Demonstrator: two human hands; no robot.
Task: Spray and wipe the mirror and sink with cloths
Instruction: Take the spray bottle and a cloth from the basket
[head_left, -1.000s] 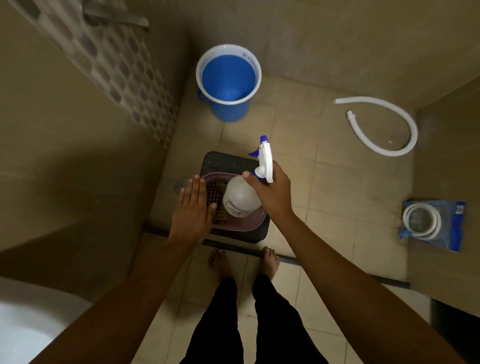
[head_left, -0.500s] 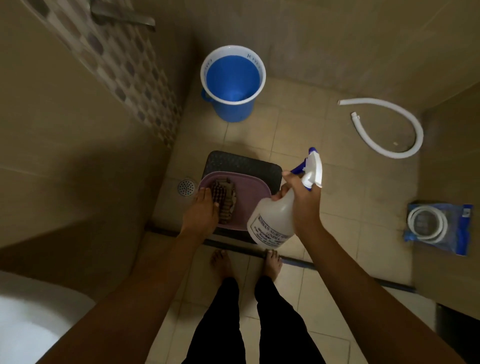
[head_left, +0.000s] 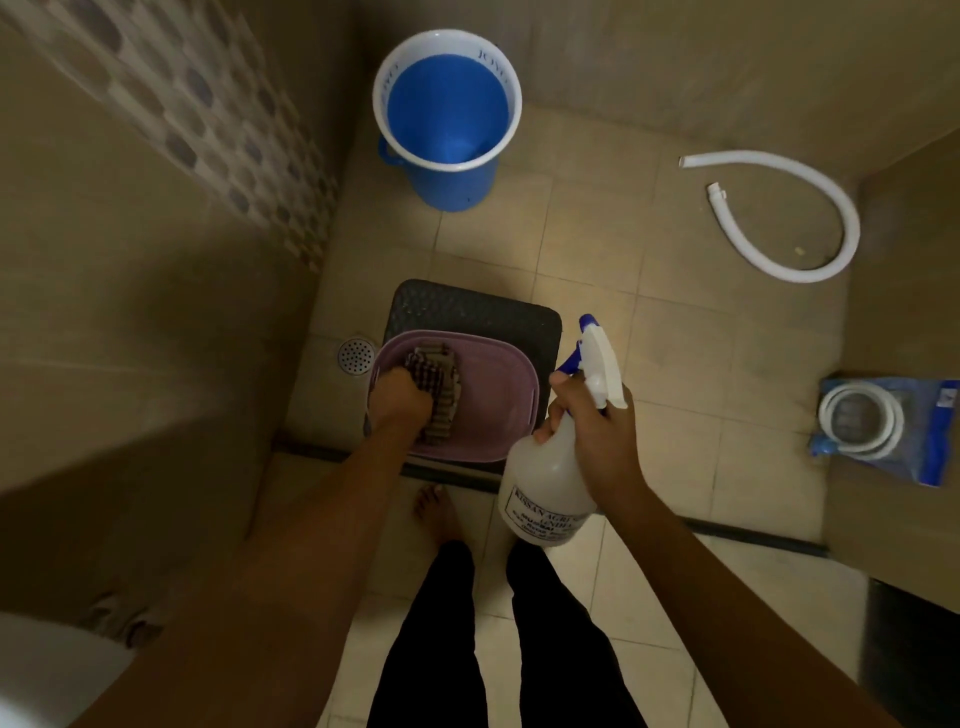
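Note:
A white spray bottle (head_left: 545, 483) with a blue and white trigger head hangs tilted in the air, held around its neck by my right hand (head_left: 597, 426). Left of it a purple basin (head_left: 498, 410) rests on a dark plastic stool (head_left: 478, 312). Folded checked cloths (head_left: 439, 374) lie in the basin's left side. My left hand (head_left: 402, 402) is down in the basin with its fingers closed on the cloths. A white sink edge (head_left: 47, 670) shows at the bottom left corner; no mirror is in view.
A blue bucket (head_left: 447, 124) stands against the far wall. A white hose (head_left: 810, 228) curls on the tiled floor at right, and a bagged coiled hose (head_left: 883, 426) lies further right. A floor drain (head_left: 356, 356) sits left of the stool. My bare feet stand just below it.
My right hand has lifted the spray bottle out of the basin and carried it right and toward me. My left hand moved from the basin rim down onto the cloths and closed on them.

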